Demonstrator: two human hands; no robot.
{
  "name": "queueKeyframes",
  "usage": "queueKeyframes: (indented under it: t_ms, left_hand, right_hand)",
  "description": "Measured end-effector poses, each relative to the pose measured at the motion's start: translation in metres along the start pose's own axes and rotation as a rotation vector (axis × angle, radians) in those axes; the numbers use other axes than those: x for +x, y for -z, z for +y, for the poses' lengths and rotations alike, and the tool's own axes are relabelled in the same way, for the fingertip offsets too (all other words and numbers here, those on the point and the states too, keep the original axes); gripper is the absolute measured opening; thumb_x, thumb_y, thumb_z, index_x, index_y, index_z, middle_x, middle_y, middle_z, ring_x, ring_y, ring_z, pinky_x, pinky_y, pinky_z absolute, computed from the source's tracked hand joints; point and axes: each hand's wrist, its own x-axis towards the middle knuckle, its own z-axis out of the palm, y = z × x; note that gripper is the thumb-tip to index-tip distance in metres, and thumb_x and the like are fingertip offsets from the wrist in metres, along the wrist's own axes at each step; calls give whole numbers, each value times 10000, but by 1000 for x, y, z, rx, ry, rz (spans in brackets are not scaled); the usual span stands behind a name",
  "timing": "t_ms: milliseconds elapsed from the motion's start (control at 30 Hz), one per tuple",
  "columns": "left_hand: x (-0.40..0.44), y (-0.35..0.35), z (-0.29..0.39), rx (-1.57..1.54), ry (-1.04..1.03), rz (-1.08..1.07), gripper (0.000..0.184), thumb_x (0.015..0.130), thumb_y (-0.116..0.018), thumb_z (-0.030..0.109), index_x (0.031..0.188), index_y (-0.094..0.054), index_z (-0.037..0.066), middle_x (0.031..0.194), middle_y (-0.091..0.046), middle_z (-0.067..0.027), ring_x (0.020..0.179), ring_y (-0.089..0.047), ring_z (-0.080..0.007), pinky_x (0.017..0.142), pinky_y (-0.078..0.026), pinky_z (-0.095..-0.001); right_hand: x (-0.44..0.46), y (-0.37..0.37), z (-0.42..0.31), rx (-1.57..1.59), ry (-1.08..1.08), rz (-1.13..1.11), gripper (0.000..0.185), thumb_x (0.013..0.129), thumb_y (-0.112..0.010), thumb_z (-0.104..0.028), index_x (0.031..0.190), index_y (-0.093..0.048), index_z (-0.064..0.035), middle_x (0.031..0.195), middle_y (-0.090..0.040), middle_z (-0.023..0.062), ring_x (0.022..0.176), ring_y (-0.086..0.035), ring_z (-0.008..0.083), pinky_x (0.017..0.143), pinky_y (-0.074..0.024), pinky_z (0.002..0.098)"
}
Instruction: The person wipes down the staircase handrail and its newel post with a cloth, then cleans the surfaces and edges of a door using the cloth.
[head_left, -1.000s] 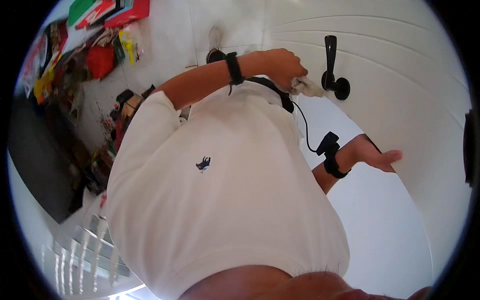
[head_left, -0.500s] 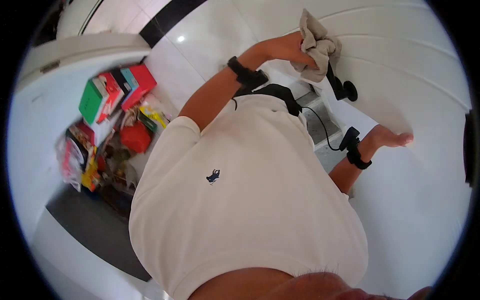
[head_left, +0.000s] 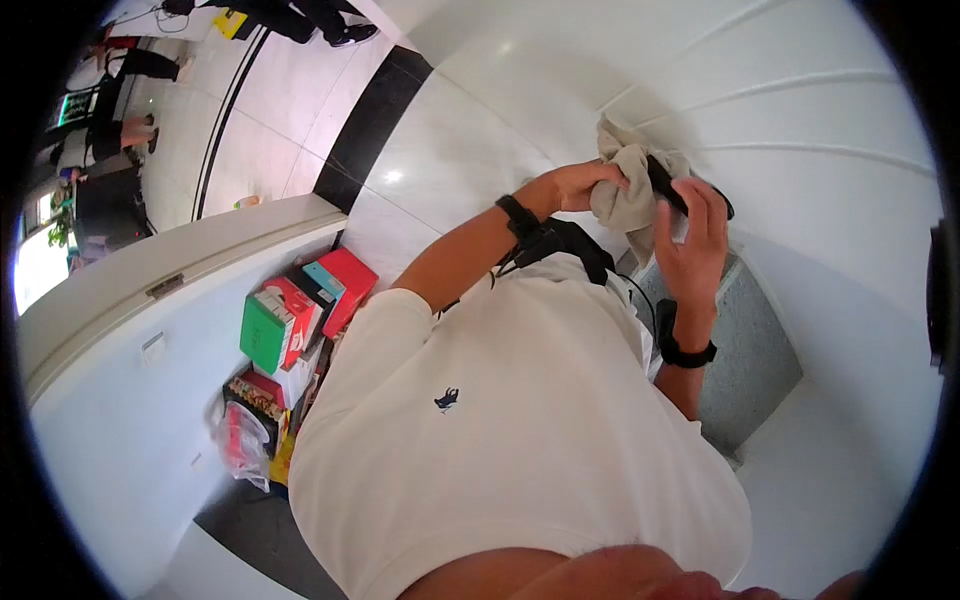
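My left hand (head_left: 585,186) grips a beige cloth (head_left: 625,190), bunched against a black door handle (head_left: 667,183) on a white panelled door (head_left: 780,110). Part of the handle is hidden by the cloth and by my fingers. Close to the handle's other side is my right hand (head_left: 695,240), thumb and fingers apart and slightly curved, with nothing held in it. Its fingertips overlap the handle in view; I cannot tell whether they touch it. Black straps with small devices circle both wrists.
Shoe boxes (head_left: 290,320) and a plastic bag (head_left: 243,445) are stacked by the wall at left. A door frame edge (head_left: 180,275) and dark threshold strip (head_left: 375,125) border a tiled room where several people stand. Grey stone flooring (head_left: 745,350) lies below my right arm.
My right hand has come off the white surface at right and moved up beside the handle. The left hand still holds the cloth there. The view has shifted, showing more of the room.
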Motion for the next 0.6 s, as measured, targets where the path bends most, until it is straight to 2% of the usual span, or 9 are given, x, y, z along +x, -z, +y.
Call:
queueKeyframes:
  t_ms: [133,233,333,400,467,500,533,600]
  left_hand:
    - [-6,28,14,77,-118,16,545,796,-623,55,1323,-485,42,1260,-587,-108,1168,-575,-267,1042,-447,-414]
    - [-6,41,43,87,-74,-36,567,786,-623,17,1335,-481,33,1298,-570,-111,1181,-568,-265,1027,-459,-407]
    - [-6,32,47,231,-108,-23,516,790,-636,21,1294,-526,28,1270,-595,-117,1161,-585,-249,1005,-478,-393]
    - [9,32,39,226,18,-27,367,794,-687,64,1154,-622,32,1179,-641,-88,1114,-598,-198,981,-484,-348]
    - [15,17,25,268,124,-38,261,807,-698,119,1054,-657,45,1100,-666,-59,1058,-619,-178,941,-501,-337]
    - [21,19,14,149,190,-9,269,819,-688,146,1066,-639,54,1089,-659,-36,1031,-621,-168,923,-506,-330]
    - [16,9,14,66,182,-71,288,821,-681,152,1086,-621,56,1079,-653,-31,1024,-617,-157,921,-504,-322]
    - [24,11,13,96,202,-103,302,819,-677,146,1101,-615,57,1083,-651,-30,1025,-616,-151,912,-504,-316]
  right_hand:
    - [22,-2,2,103,72,-4,215,858,-656,-80,1070,-621,-55,1057,-627,87,1009,-614,286,852,-511,403]
    - [41,-4,3,125,119,46,199,873,-646,-98,1064,-622,-46,1027,-631,101,919,-636,296,784,-526,384]
    - [39,-3,2,71,33,-28,179,891,-637,-121,1047,-624,-35,998,-630,124,896,-632,320,771,-524,393]
    - [31,-9,3,80,-58,-92,173,909,-623,-148,1035,-626,-30,990,-621,147,900,-618,346,777,-512,407]
    - [22,-10,7,42,-84,-80,176,923,-609,-162,1037,-624,-29,987,-619,149,905,-613,352,781,-506,413]
    - [19,-12,7,10,-117,-75,182,936,-595,-176,1039,-622,-27,984,-616,152,911,-608,359,785,-501,419]
    - [15,-13,7,24,-105,-69,182,936,-595,-176,1039,-622,-27,984,-616,152,911,-608,359,785,-501,419]
    - [9,-16,5,71,-174,-10,204,964,-562,-206,1040,-622,-27,970,-610,155,923,-599,369,786,-491,424]
